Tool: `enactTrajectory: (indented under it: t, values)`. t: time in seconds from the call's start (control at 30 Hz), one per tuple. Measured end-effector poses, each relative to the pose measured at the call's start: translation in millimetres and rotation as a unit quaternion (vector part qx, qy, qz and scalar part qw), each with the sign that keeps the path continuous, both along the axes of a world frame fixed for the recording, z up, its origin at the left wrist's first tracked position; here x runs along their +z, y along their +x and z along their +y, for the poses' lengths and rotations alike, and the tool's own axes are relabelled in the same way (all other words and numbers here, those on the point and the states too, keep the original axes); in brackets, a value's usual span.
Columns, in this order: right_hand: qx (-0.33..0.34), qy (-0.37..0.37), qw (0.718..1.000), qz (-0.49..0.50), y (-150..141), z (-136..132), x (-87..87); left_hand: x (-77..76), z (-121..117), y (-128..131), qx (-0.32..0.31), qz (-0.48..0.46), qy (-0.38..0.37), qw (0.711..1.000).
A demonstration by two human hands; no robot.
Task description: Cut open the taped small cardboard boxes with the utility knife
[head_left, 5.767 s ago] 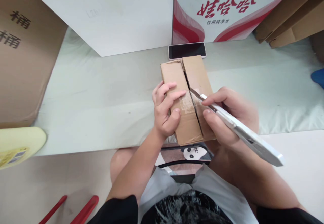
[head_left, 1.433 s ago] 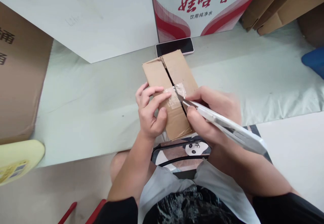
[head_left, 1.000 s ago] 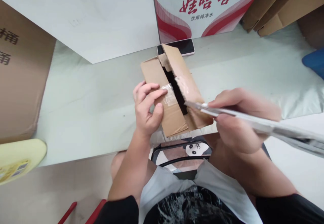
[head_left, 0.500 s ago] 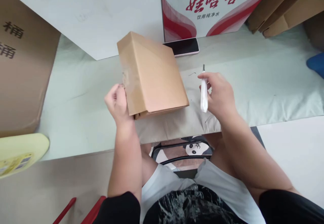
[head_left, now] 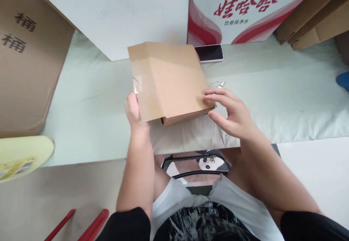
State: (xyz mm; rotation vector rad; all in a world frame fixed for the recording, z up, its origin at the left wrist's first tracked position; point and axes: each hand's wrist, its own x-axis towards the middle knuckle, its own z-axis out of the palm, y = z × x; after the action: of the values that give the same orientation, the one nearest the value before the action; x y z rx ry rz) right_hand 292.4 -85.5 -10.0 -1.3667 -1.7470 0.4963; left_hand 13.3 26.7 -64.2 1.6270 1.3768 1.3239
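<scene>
A brown cardboard box (head_left: 180,77) rests on the cloth-covered table, its left flap sticking out with clear tape along it. My left hand (head_left: 133,106) is closed on the outer edge of that flap; some fingers are hidden beneath it. At the box's right front corner, my right hand (head_left: 231,112) is open, fingertips at the top face and thumb near the front edge. Just beyond those fingers lies a slim knife-like tool (head_left: 222,84), only its metallic end showing clearly, the remainder hidden by the hand.
Behind the box lies a phone (head_left: 209,53) against large white cartons (head_left: 152,12). A big brown carton (head_left: 29,70) and a pale yellow container (head_left: 24,155) stand at left. More folded cardboard (head_left: 321,12) is at the back right, with a blue object (head_left: 343,81) near the right edge.
My right hand has let go of the white-handled tool, leaving it on the table, and moved to the box's right corner. The box has tipped flatter, its flap spread further out.
</scene>
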Motion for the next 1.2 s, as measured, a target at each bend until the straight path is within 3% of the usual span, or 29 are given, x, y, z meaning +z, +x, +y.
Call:
enactTrajectory:
  t: [0.17, 0.27, 0.33, 0.4, 0.47, 0.5, 0.6, 0.7, 0.9, 1.1, 1.2]
  values:
    - [0.065, -0.001, 0.997, -0.028, -1.7, -0.2, -4.7, -4.4, -0.9, 11.0, 0.008, -0.003, 0.018, 1.000]
    - [0.030, -0.011, 0.999, 0.013, -4.2, -0.8, -12.7, 3.6, -3.4, 21.7, -0.019, -0.037, 0.014, 0.999]
    - [-0.032, -0.041, 0.996, 0.070, -5.2, 0.0, -18.1, 11.2, -7.4, 28.1, -0.080, -0.062, -0.012, 0.995]
    - [-0.076, -0.089, 0.988, 0.101, -5.1, 1.9, -22.5, 17.8, -12.7, 32.6, -0.193, -0.070, -0.036, 0.978]
    - [-0.090, -0.136, 0.981, 0.104, -4.4, 4.3, -25.8, 21.8, -17.8, 35.2, -0.287, -0.043, -0.036, 0.956]
    - [-0.089, -0.152, 0.978, 0.108, -4.0, 5.5, -27.3, 22.8, -19.9, 36.1, -0.302, -0.015, -0.031, 0.953]
    - [-0.067, -0.168, 0.967, 0.181, -2.8, 8.7, -33.4, 22.8, -23.2, 37.8, -0.218, 0.091, -0.021, 0.971]
    - [-0.048, -0.156, 0.951, 0.264, -0.8, 11.2, -40.0, 19.8, -23.1, 37.5, -0.116, 0.110, -0.002, 0.987]
    - [0.046, -0.191, 0.945, 0.262, -0.5, 11.7, -37.9, 17.1, -21.2, 37.6, -0.117, 0.024, 0.035, 0.992]
    - [0.012, -0.145, 0.955, 0.258, -7.7, 9.2, -29.4, 22.4, -15.5, 42.6, -0.144, -0.024, 0.064, 0.987]
    - [-0.056, -0.106, 0.973, 0.199, -9.1, 7.3, -32.4, 22.2, -13.3, 42.1, -0.112, -0.014, 0.073, 0.991]
